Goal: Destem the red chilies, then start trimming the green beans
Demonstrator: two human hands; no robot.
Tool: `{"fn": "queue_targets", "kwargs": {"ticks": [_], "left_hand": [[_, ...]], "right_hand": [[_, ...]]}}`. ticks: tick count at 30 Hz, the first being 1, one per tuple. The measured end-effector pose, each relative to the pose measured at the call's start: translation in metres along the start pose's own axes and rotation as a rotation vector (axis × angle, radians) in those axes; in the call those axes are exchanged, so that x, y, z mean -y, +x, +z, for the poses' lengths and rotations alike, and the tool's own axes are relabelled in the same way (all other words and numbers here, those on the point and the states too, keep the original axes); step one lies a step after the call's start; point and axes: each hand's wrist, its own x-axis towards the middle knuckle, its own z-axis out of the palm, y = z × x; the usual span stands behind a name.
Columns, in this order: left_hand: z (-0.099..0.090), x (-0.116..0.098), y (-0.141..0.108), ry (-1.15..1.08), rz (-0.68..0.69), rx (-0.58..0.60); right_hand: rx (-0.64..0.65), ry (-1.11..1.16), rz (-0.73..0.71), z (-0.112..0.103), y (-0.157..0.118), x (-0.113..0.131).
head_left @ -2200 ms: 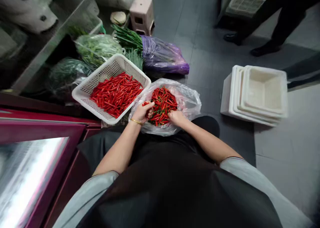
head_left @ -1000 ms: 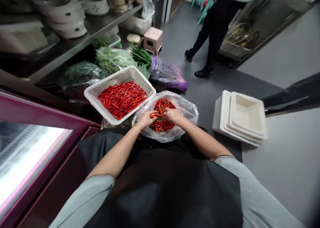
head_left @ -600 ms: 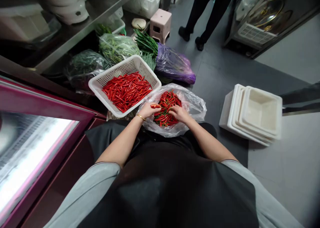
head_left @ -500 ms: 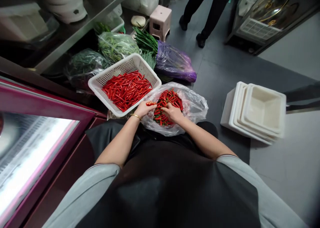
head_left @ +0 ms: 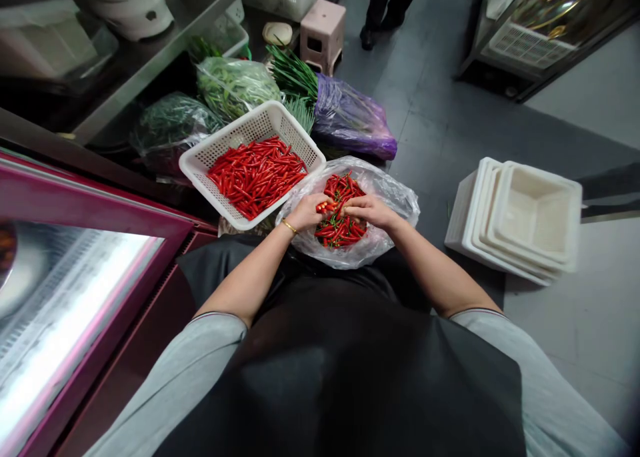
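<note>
Gripping, left hand (head_left: 306, 211): my fingers are curled closed round a small bunch of red chillies (head_left: 324, 207), pale ends showing; a loose fist, I'd judge, keeps several together without crushing them.
Hovering close, right hand (head_left: 374, 210): thumb and fingertips nearly together, right at the pile; whether they pinch a stem or a chilli, I can't tell from here.
Stemmed pile: red chillies with green stems (head_left: 341, 231) down in the bag, just beneath both hands.
Clear bag (head_left: 400, 200): mouth spread wide, film slumped outward, probably so both hands get in freely; it sits against my lap, and what bears its weight is hidden.
White basket (head_left: 296, 137): tilted towards me, rim right beside the bag on my left, likely for a short reach; the red heap (head_left: 257, 177) inside shows hardly any green.
Bagged greens (head_left: 235, 87) and purple-wrapped bundle (head_left: 353, 120): crowded beyond the basket, out of my elbows' way, it seems.
Stacked tubs (head_left: 533, 210): nested on the floor to my right, well apart from the bag; nesting presumably saves floor.
Black apron (head_left: 330, 357): across my lap under everything, likely catching bits.
</note>
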Motion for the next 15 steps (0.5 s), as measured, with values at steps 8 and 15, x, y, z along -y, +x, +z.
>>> {"fn": "queue_targets", "kwargs": {"ticks": [8,15], "left_hand": [[0.003,0.002,-0.017,-0.591,-0.343,-0.149],[0.018,0.000,-0.002,-0.091,-0.160,0.016]], "right_hand": [[0.089,-0.644,0.059,0.064,0.014,-0.005],[-0.040,-0.658,0.090,0.016,0.009,0.005]]}}
